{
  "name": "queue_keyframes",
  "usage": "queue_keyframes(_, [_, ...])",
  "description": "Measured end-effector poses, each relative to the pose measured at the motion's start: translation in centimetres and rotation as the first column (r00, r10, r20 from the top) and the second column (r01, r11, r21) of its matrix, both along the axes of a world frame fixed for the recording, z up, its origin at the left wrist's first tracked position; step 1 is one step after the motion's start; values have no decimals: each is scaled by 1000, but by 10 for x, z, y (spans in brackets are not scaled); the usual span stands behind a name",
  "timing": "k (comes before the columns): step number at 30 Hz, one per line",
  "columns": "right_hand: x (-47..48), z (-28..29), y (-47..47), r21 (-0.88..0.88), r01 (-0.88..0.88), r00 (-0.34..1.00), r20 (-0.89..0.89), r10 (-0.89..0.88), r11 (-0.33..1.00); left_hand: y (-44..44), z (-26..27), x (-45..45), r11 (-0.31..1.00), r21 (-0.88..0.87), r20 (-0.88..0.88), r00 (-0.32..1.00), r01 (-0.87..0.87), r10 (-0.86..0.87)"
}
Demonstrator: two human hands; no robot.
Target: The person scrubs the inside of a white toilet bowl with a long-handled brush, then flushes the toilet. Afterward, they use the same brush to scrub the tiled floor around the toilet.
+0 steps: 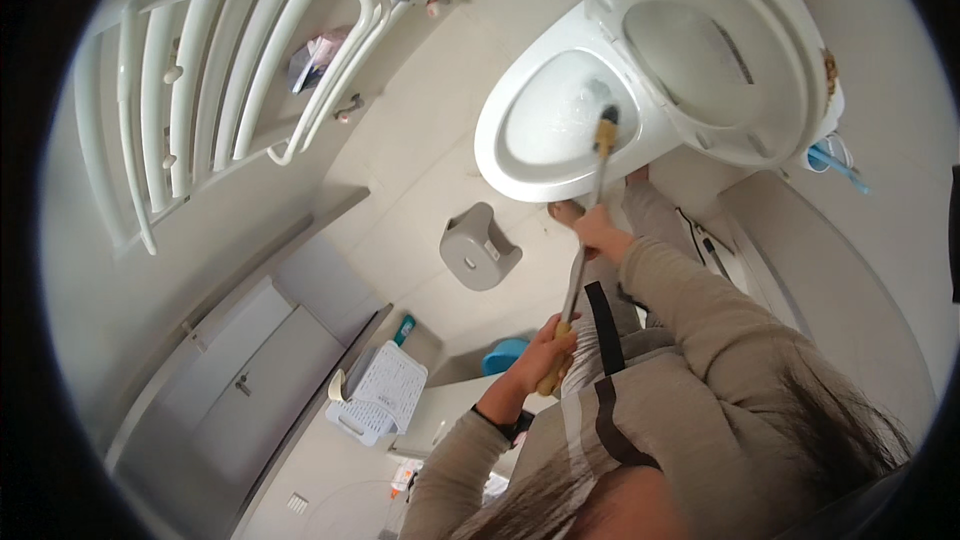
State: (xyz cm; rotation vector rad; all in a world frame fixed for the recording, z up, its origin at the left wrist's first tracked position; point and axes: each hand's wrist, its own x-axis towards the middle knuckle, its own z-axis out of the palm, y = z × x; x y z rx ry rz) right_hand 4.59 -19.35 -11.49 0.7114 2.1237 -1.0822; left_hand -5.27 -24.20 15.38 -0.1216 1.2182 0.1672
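Note:
A long-handled brush [583,270] slants up across the view, its metal shaft running between both of my hands. My left hand [541,360] grips the yellow end of the handle, while my right hand [598,231] holds the shaft further up. The yellow and black brush head [606,131] is over the bowl of a white toilet [499,169], in front of its far inner side; whether it touches the bowl is hard to tell. Water shows at the bottom of the bowl. The lid and seat [795,90] are raised.
A grey plastic stool [480,255] stands on the tiled floor left of my feet. White radiator bars [195,90] line the wall. A perforated plastic basket [386,386], a blue basin [504,356] and a green bottle [404,330] sit at lower left. Blue-handled items [832,157] hang beside the toilet.

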Motion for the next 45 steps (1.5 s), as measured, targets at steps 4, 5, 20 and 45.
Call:
queue_keyframes(4, [47,8,16,247,215,973,26,-229,945,4,1,23,1000,15,125,992,-26,24])
queue_keyframes(5, [45,16,16,172,243,970,-33,-241,955,0,8,21,1000,13,55,998,7,-8])
queue_keyframes(20, [22,165,-7,-195,954,-187,206,-961,-227,-61,47,-50,951,288,196,965,114,-175])
queue_keyframes(45, [-10,216,15,-344,752,554,-132,-822,562,-59,43,-104,789,478,-332,911,387,-245])
